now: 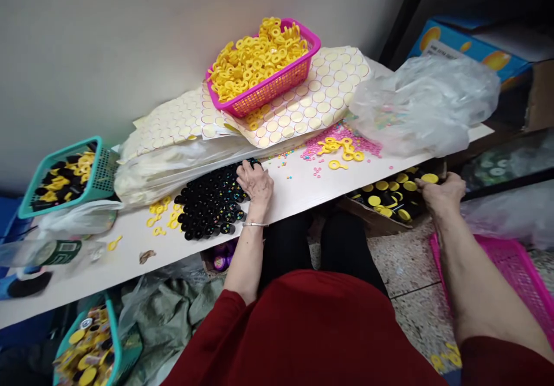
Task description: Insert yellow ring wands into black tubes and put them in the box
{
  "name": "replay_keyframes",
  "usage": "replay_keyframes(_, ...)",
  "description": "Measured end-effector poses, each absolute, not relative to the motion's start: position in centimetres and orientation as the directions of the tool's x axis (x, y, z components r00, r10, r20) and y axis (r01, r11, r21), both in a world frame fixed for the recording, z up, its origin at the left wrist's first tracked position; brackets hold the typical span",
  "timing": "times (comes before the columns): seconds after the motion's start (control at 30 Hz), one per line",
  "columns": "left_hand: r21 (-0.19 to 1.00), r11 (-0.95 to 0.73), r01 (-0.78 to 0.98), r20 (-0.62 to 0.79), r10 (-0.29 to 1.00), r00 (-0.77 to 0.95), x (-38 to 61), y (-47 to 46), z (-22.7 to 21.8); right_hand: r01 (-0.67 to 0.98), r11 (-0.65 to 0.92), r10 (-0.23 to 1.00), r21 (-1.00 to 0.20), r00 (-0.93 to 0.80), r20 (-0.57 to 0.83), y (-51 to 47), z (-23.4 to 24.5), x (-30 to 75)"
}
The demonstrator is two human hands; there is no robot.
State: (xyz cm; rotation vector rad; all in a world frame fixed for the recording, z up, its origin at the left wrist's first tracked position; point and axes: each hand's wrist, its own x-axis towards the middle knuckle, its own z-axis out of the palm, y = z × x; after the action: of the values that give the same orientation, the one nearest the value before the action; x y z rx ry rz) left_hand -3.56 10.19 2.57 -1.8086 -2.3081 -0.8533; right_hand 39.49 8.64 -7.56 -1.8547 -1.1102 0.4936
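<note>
A tight cluster of black open-topped tubes (210, 201) stands on the white table, with small coloured beads in and on several of them. My left hand (256, 185) lies at the cluster's right end, its fingers curled over the tubes there; the fingertips are partly hidden. Low at the right, my right hand (445, 193) is closed at the edge of a cardboard box of black tubes with yellow caps (383, 185). A yellow-capped tube (430, 178) shows at its fingers. Pink ring beads (367, 146) and yellow ring-ended wands (337, 165) lie right of my left hand.
A pink basket (264, 94) heaped with yellow wands rests on circle-printed sheets (320, 92). Teal baskets (106, 167) stand left and below. A plastic bag (428, 100) lies at the table's right, a clear bottle (56, 252) at its left. Another pink basket (515, 270) is on the floor.
</note>
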Motion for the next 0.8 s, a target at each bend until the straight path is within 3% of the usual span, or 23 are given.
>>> replay_keyframes(0.13,0.166,0.296,0.941,0.270,0.904,-0.332,-3.8,12.0,2.9,0.621,-0.290,0.620,-0.728,0.701,0.352,7.8,-5.7,36.0)
replay_keyframes(0.2,0.098,0.313,0.945,0.228,0.917,-0.327,-3.8,12.5,2.8,0.738,-0.136,0.642,-0.661,0.574,0.508,7.6,-4.7,33.0)
replay_keyframes(0.27,0.073,0.323,0.943,0.211,0.920,-0.331,-3.9,12.7,2.5,0.806,0.020,0.723,-0.592,0.397,0.565,7.8,-3.9,29.6)
replay_keyframes(0.4,0.094,0.363,0.927,0.229,0.898,-0.375,-4.2,13.1,2.1,0.868,0.157,0.880,-0.471,0.094,0.466,9.1,-2.6,23.8)
replay_keyframes(0.57,0.130,0.336,0.933,0.246,0.901,-0.358,-4.3,13.0,2.2,0.908,0.135,0.942,-0.396,0.007,0.336,11.2,-1.7,20.2)
replay_keyframes(0.7,0.160,0.216,0.963,0.322,0.911,-0.258,-3.7,12.4,2.2,0.927,0.205,0.960,-0.315,-0.128,0.248,12.4,-1.2,18.7)
replay_keyframes(0.8,0.232,0.000,0.973,0.400,0.911,-0.096,-2.4,11.6,1.7,0.940,0.225,0.968,-0.257,-0.186,0.168,12.9,-1.1,17.9)
